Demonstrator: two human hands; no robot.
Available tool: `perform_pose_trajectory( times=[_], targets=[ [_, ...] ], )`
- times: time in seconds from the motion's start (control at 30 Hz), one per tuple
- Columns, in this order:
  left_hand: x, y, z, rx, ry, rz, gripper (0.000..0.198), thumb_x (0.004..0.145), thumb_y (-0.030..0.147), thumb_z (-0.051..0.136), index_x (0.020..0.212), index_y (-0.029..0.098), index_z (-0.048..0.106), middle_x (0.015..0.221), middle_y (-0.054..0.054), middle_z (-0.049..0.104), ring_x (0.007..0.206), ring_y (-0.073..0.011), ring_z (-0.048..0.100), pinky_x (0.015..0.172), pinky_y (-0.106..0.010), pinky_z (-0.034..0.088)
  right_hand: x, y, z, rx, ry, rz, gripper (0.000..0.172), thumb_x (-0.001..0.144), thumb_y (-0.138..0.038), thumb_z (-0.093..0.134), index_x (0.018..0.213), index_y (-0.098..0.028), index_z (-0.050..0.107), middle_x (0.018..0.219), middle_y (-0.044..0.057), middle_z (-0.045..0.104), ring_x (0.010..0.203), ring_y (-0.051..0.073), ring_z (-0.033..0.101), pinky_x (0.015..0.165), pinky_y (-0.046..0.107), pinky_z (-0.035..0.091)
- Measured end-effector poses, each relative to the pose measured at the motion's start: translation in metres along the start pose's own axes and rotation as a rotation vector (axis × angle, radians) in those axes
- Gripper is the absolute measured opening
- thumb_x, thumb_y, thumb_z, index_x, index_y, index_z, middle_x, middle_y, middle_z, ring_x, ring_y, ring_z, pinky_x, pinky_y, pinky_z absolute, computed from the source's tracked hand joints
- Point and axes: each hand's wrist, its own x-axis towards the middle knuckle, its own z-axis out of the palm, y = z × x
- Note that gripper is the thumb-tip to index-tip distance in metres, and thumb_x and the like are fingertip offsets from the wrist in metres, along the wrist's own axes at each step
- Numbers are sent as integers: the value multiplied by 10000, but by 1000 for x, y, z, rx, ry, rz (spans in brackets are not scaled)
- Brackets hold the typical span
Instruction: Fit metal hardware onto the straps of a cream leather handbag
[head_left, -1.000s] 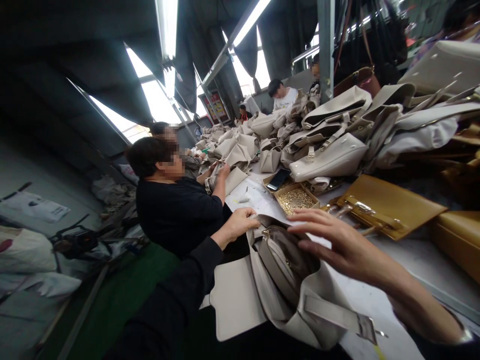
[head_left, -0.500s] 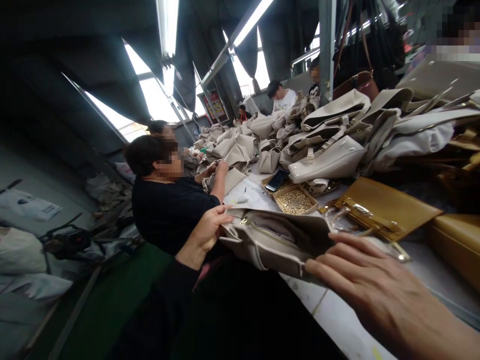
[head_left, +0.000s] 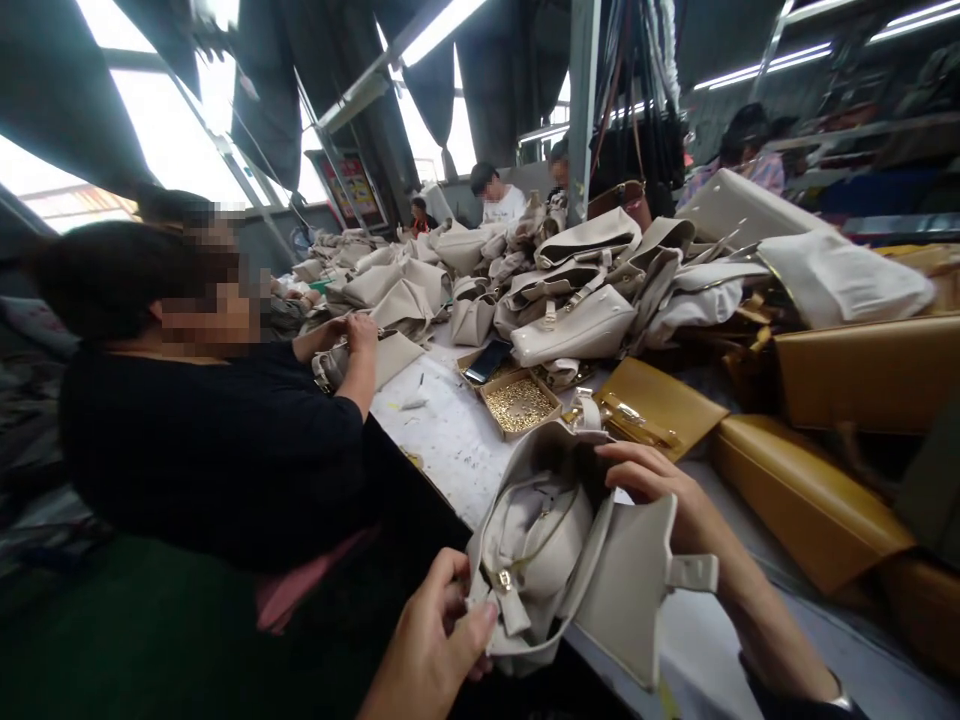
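The handbag (head_left: 559,555) looks like smooth, matt leather, its zip pull (head_left: 504,579) shiny metal; the mustard bag (head_left: 806,490) is glossier, the box (head_left: 535,425) cardboard.

Before me the white table (head_left: 439,455) carries heaped beige bags (head_left: 581,325), a box (head_left: 537,423) of gold pieces (head_left: 517,398) and mustard-yellow bags (head_left: 814,500).

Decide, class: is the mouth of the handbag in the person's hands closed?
No; the beige handbag gapes open, its gold zipper pull visible inside.

One held bag (head_left: 589,562), one phone (head_left: 487,362)
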Motion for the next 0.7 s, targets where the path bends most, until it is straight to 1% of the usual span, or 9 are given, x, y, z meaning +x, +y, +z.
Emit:
perform_pose_trajectory(
  times=[0.07,0.2,0.23,0.3,0.4,0.47,0.53,0.6,0.7],
  targets=[
    [0,13,-9,319,20,120,342,818,580,692,863,241,678,707,-49,690,621,-211,612,580,-295,459,-4,2,1,44,15,-2,105,904,-183,585,882,-253,660,1243,92,698,1148,264,643,909,384,552],
    [7,49,-13,699,298,495,182,800,454,763,791,274,743,798,-90,706,779,-284,635,742,-370,480,-12,6,2,72,37,-13,72,887,-222,617,833,-247,657,1210,100,705,1151,282,652,917,394,558],
    [12,60,-10,716,298,596,146,838,417,731,861,275,755,876,-101,721,854,-295,648,798,-380,486,-14,6,3,72,53,-23,84,886,-216,607,825,-246,656,1208,99,706,1158,285,649,925,400,556],
    [30,78,1,734,152,733,156,926,344,622,949,261,751,950,-103,728,924,-279,662,851,-370,491,-16,7,6,69,81,-37,110,888,-200,588,816,-244,657,1217,99,705,1173,287,645,934,407,555],
    [75,88,27,773,-182,718,208,941,259,539,895,229,740,905,-101,727,886,-267,668,865,-375,496,-16,6,12,55,126,-48,144,902,-194,577,789,-241,653,1214,103,710,1158,281,656,951,416,554],
    [111,82,45,694,-181,615,85,804,190,652,733,207,695,803,-114,703,867,-307,661,920,-430,484,-15,5,15,46,152,-62,157,903,-183,572,772,-238,638,1209,101,711,1159,278,657,965,424,552],
    [147,70,59,595,-182,499,226,667,120,729,540,228,575,648,-100,643,844,-333,660,948,-455,473,-14,5,18,49,172,-77,162,895,-155,562,768,-238,619,1208,94,711,1178,272,649,969,421,555],
    [175,60,68,559,-201,459,288,605,103,743,483,242,523,579,-75,606,806,-327,663,911,-441,492,-14,4,20,60,180,-83,175,888,-125,549,770,-239,607,1213,82,711,1198,262,642,968,408,560],
    [199,53,70,447,-247,431,146,573,101,723,561,216,633,640,-57,665,803,-297,660,869,-410,513,-13,4,23,61,172,-80,206,897,-96,526,773,-241,603,1231,65,707,1223,249,631,992,411,554]
  ],
)
